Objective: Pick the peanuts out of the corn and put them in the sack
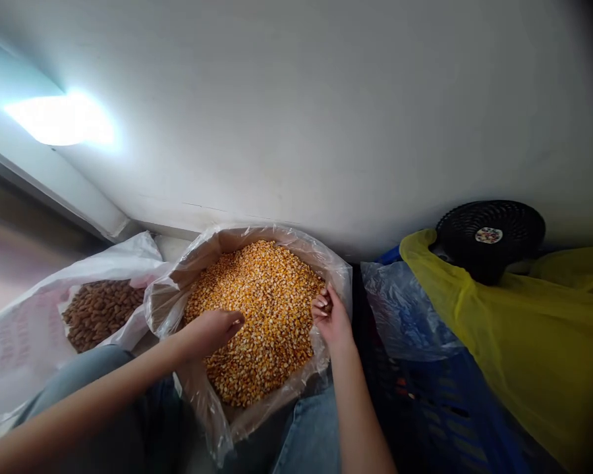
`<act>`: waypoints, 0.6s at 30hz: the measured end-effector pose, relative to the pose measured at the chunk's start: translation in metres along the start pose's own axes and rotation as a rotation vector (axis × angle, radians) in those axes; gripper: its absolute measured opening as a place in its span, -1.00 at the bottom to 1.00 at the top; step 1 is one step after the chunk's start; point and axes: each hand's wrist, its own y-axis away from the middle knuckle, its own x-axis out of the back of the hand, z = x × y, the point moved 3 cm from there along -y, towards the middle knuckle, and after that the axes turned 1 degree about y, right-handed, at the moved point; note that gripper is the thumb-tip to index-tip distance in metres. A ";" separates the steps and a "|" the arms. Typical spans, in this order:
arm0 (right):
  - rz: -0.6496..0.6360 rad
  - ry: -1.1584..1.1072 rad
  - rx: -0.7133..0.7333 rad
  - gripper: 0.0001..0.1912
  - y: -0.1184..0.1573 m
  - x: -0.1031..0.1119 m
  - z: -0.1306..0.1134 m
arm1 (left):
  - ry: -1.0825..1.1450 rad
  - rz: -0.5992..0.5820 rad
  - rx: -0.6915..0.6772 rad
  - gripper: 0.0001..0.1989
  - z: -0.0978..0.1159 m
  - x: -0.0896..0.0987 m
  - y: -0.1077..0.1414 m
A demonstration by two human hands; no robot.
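Left hand curled loosely over a plastic-lined sack of dried corn kernels; right hand half-closed at its rim, any grip unclear. The heap stays full, with almonds left of both hands.

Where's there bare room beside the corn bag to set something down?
A pale strip shows between the almond sack and the corn bag, against the wall; floor lies left of the sack. Right of the bag is crowded: blue crate, clear plastic, yellow bag, black fan.
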 end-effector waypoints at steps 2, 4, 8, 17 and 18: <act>0.000 0.089 0.020 -0.78 0.003 -0.006 0.001 | 0.000 0.046 0.031 -0.70 -0.002 -0.003 -0.018; 0.051 0.181 0.089 -0.75 0.007 -0.008 -0.001 | -0.027 0.011 0.014 -0.71 -0.005 -0.015 -0.032; 0.188 0.342 0.197 -0.67 0.018 -0.010 -0.005 | -0.106 -0.055 -0.172 -0.73 -0.005 -0.041 -0.053; 0.177 0.134 0.132 -0.89 0.044 -0.070 0.041 | 0.166 0.272 -0.237 -0.75 0.003 0.011 -0.069; 0.193 0.117 0.132 -0.92 0.043 -0.076 0.052 | 0.257 0.384 -0.265 -0.73 0.005 0.021 -0.063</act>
